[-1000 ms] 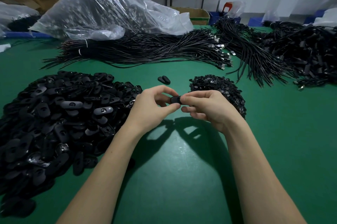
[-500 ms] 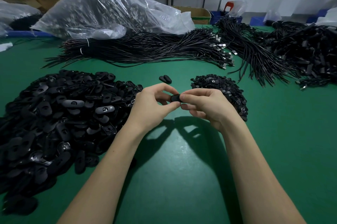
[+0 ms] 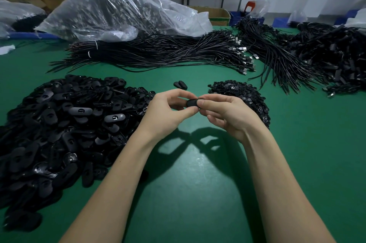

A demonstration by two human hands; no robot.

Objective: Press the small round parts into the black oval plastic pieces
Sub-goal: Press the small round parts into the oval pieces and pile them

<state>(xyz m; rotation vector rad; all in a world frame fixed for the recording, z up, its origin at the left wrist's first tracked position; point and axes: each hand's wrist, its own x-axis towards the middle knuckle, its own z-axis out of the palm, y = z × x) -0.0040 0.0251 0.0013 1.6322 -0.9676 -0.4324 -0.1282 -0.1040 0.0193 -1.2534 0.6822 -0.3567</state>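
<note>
Between the fingertips of both hands sits one black oval piece (image 3: 191, 103), held above the green table. My left hand (image 3: 168, 112) pinches its left end with thumb and forefinger. My right hand (image 3: 225, 113) presses on its right end; any small round part there is hidden by the fingers. A large heap of black oval pieces (image 3: 59, 130) lies to the left. A smaller pile of small round parts (image 3: 239, 89) lies just behind my right hand. Two oval pieces (image 3: 180, 85) lie together beyond my hands.
Bundles of black cables (image 3: 162, 52) stretch across the table behind the piles, with more cables (image 3: 326, 58) at the right. A big clear plastic bag (image 3: 118, 9) sits at the back left. Bare green table surface (image 3: 194, 183) shows between my forearms.
Both hands have stayed together on the oval piece, with only slight finger shifts. The view has moved a little.
</note>
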